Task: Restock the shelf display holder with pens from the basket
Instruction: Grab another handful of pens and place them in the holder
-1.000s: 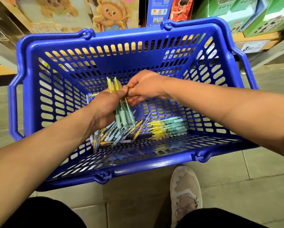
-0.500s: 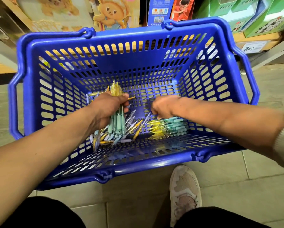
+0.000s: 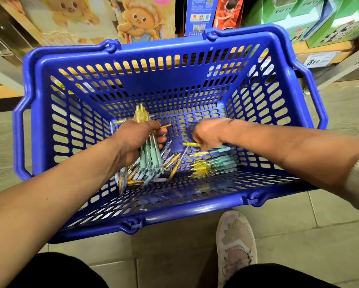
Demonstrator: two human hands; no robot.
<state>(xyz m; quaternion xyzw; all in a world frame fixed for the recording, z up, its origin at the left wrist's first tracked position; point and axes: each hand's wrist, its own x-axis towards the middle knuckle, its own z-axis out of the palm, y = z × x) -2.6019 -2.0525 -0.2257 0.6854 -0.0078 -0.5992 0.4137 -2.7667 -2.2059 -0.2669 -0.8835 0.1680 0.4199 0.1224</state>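
A blue plastic basket (image 3: 174, 48) stands on the floor below me. My left hand (image 3: 137, 138) grips a bundle of yellow-and-mint pens (image 3: 148, 154), their yellow ends sticking up past my fingers. My right hand (image 3: 207, 135) is low over the basket floor and pinches one yellow pen (image 3: 192, 144) lifted off the neat pile of pens (image 3: 214, 165) at the right. Loose pens (image 3: 145, 175) lie scattered under my left hand. The shelf display holder is not in view.
Boxed goods stand on the shelf behind the basket: cartoon boxes (image 3: 137, 17) at the left, green boxes (image 3: 328, 19) at the right above a price tag (image 3: 318, 60). My shoe (image 3: 234, 240) rests on the tiled floor in front of the basket.
My right hand left the bundle, dropped to the right-hand pile and took hold of one yellow pen. My left hand sank a little with its bundle.
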